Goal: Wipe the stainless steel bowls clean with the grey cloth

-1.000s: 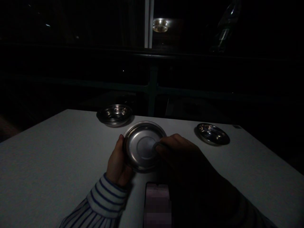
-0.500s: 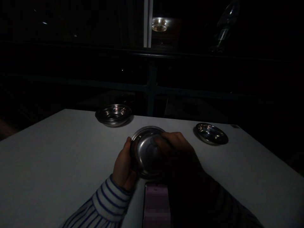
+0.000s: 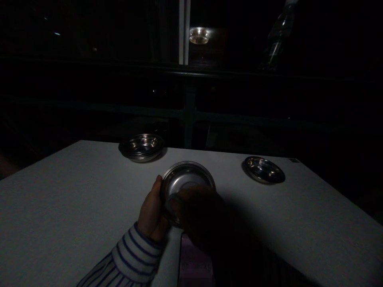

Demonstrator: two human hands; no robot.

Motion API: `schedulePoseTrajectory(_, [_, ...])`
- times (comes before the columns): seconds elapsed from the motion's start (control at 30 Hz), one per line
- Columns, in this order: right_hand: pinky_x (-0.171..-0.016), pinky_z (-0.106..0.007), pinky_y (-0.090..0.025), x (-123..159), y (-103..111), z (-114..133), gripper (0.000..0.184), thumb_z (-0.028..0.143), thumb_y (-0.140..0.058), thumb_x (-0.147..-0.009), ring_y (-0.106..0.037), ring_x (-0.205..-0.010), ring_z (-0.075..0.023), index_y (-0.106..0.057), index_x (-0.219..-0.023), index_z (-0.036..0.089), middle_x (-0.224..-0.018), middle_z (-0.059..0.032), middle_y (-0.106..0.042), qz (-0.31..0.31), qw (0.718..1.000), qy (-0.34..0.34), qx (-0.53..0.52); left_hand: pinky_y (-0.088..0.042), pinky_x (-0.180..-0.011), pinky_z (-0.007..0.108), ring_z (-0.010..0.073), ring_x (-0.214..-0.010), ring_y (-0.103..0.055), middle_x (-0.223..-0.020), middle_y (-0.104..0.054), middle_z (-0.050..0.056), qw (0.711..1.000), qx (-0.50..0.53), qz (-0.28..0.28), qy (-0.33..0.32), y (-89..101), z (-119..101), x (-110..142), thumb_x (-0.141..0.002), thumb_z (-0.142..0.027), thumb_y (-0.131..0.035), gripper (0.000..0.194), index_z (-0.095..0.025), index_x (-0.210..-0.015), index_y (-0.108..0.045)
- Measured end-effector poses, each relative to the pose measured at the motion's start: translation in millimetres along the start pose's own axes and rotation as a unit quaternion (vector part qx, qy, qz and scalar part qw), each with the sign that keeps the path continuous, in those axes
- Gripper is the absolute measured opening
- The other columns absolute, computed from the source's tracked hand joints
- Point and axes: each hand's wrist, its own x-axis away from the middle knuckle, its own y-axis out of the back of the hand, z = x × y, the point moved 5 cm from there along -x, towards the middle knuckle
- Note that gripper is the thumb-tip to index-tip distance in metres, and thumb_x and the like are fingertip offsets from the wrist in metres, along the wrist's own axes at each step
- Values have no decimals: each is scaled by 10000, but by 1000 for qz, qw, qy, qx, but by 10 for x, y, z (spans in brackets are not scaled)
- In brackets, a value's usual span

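Table (image 3: 74,207) fills most of the view, v. dim in here. Bowl stack (image 3: 141,149) is nested near its far edge, approx 11 o'clock from the held bowl (image 3: 180,180). Lone bowl (image 3: 265,170) sits at 2 o'clock, well apart. L hand (image 3: 151,213) is curled on the held bowl's rim at 8 o'clock, gripping it; R hand (image 3: 203,211) reaches over its inside from 5 o'clock, too dark to tell how far open or w/ what. Phone (image 3: 195,263) at 6, part hidden. Progress: 1 under way, IMO unfinished; which others are done or left, can't tell.
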Motion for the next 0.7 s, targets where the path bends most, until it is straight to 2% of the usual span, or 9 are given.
schedulePoseTrajectory(0.1, [-695, -339, -418, 1, 88, -183, 234, 253, -469, -843, -490, -855, -208, -559, -1043, 170, -1008, -79, -596, -64, 995, -82, 6, -529, -614, 297, 186, -574, -649, -609, -678, 59, 1000, -10, 11, 10, -17, 36, 9, -841, -348, -461, 307, -108, -884, -648])
schedulePoseTrajectory(0.17, [-686, -339, -431, 11, 99, -210, 214, 244, -462, -848, -495, -841, -211, -574, -1009, 159, -993, -85, -604, -83, 990, -109, 9, -529, -632, 313, 200, -614, -657, -641, -688, 68, 1000, -3, 14, 25, -35, 58, 27, -840, -347, -458, 317, -105, -928, -644])
schedulePoseTrajectory(0.27, [-732, -343, -441, 40, -25, 24, 205, 199, -442, -847, -511, -858, -204, -577, -999, 172, -975, -75, -615, -74, 996, -54, 2, -528, -613, 321, 203, -590, -652, -610, -681, 63, 999, 18, 4, 41, -35, 43, 47, -842, -341, -446, 320, -105, -931, -644])
schedulePoseTrajectory(0.37, [-815, -364, -429, 69, -172, 232, 265, 191, -407, -858, -512, -931, -206, -550, -1080, 170, -1030, -64, -610, -43, 999, 9, -4, -524, -601, 313, 199, -576, -647, -587, -672, 60, 997, 37, 27, 65, -46, 38, 43, -841, -318, -442, 309, -98, -913, -647])
schedulePoseTrajectory(0.47, [-842, -380, -422, 40, -130, 79, 293, 207, -445, -842, -505, -975, -213, -524, -1118, 151, -1086, -73, -593, -53, 999, -3, 5, -525, -643, 316, 203, -634, -656, -618, -682, 60, 995, 59, 50, 67, -59, 67, 26, -828, -292, -463, 269, -101, -864, -648])
schedulePoseTrajectory(0.53, [-821, -392, -431, 1, -51, -134, 249, 241, -473, -837, -510, -988, -223, -553, -1050, 141, -1067, -88, -603, -66, 997, -49, 13, -524, -678, 329, 211, -675, -661, -654, -691, 63, 994, 70, 60, 64, -71, 96, 18, -820, -288, -474, 255, -103, -842, -648])
schedulePoseTrajectory(0.57, [-819, -400, -434, -20, -42, -187, 221, 233, -464, -840, -516, -987, -227, -571, -1005, 133, -1056, -101, -608, -52, 998, -44, 20, -524, -688, 337, 215, -684, -661, -664, -692, 65, 993, 75, 63, 65, -76, 105, 17, -820, -289, -474, 256, -103, -836, -649])
schedulePoseTrajectory(0.63, [-859, -414, -423, -34, -31, -188, 224, 171, -426, -845, -508, -1026, -233, -579, -994, 105, -1055, -123, -608, -59, 997, -33, 34, -525, -687, 343, 216, -669, -660, -644, -684, 66, 993, 84, 62, 59, -71, 94, 13, -823, -282, -467, 257, -102, -807, -649])
schedulePoseTrajectory(0.7, [-937, -438, -383, -13, -58, -88, 325, 205, -427, -849, -438, -1140, -253, -521, -1129, 68, -1145, -149, -564, -77, 995, -47, 37, -529, -667, 333, 200, -612, -652, -590, -665, 60, 991, 108, 62, 50, -52, 49, 6, -826, -262, -461, 252, -104, -748, -642])
